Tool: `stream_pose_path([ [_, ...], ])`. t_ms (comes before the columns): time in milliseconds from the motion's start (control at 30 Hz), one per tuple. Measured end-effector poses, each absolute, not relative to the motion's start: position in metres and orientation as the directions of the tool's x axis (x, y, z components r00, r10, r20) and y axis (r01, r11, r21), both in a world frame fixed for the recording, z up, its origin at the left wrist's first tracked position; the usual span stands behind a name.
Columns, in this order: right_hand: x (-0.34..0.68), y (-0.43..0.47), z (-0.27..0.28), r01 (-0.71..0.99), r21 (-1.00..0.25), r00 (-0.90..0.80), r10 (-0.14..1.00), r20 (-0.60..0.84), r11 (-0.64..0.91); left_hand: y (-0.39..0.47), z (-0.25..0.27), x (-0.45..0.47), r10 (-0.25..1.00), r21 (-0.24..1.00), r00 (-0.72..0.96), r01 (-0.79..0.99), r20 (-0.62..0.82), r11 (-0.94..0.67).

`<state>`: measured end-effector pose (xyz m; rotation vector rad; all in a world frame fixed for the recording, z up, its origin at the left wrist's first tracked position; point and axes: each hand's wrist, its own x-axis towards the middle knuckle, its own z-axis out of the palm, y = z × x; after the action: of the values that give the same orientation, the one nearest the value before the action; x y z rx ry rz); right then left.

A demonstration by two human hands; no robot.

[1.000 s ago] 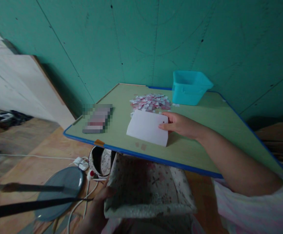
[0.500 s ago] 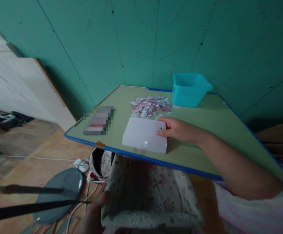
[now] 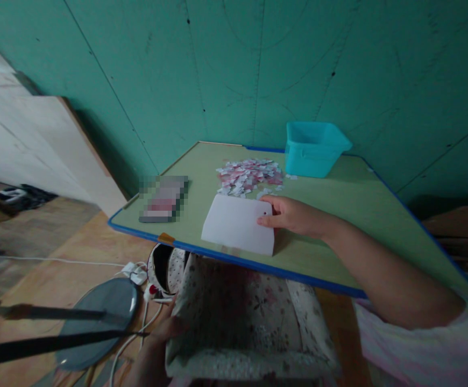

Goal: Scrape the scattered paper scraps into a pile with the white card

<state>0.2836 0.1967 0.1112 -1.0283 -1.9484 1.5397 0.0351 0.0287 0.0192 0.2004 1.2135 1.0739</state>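
My right hand is closed on the right edge of a white plastic sheet, thumb on top. A small dark hole shows near its corner. The sheet is held by the near edge of the table, just in front of a heap of small pink and white paper pieces. Below that edge is a floral fabric-lined bin. My left hand, dim at the lower left, grips the bin's left side; its fingers are partly hidden.
A turquoise plastic bin stands at the back right of the green table. A blurred-out phone-like item lies at the left. On the floor are a grey round stool, a power strip with cords and a dotted round bag.
The white sheet tilts slightly and its bright glint is gone. My right hand shifts a little to the left with it. My left hand stays at the fabric-lined bin.
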Motion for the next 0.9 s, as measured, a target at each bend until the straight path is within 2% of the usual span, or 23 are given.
stream_pose_path([
  [200, 0.2810, 0.1944, 0.1103, 0.265, -0.961, -0.619, 0.777, -0.112, 0.073, 0.0298, 0.0222, 0.0356, 0.779, 0.610, 0.028, -0.605, -0.626, 0.512],
  [367, 0.2810, 0.1943, 0.1074, 0.259, -0.963, -0.635, 0.764, -0.115, 0.070, 0.0331, 0.0166, 0.0346, 0.797, 0.656, -0.027, -0.584, -0.604, 0.478],
  [633, 0.2804, 0.1950, 0.1067, 0.290, -0.950, -0.659, 0.745, -0.108, 0.119, 0.0339, 0.0213, 0.0379, 0.783, 0.621, -0.012, -0.616, -0.622, 0.485],
  [900, 0.2815, 0.1924, 0.1109, 0.290, -0.947, -0.687, 0.719, -0.105, 0.139, 0.0350, 0.0229, 0.0385, 0.767, 0.664, -0.068, -0.553, -0.638, 0.503],
])
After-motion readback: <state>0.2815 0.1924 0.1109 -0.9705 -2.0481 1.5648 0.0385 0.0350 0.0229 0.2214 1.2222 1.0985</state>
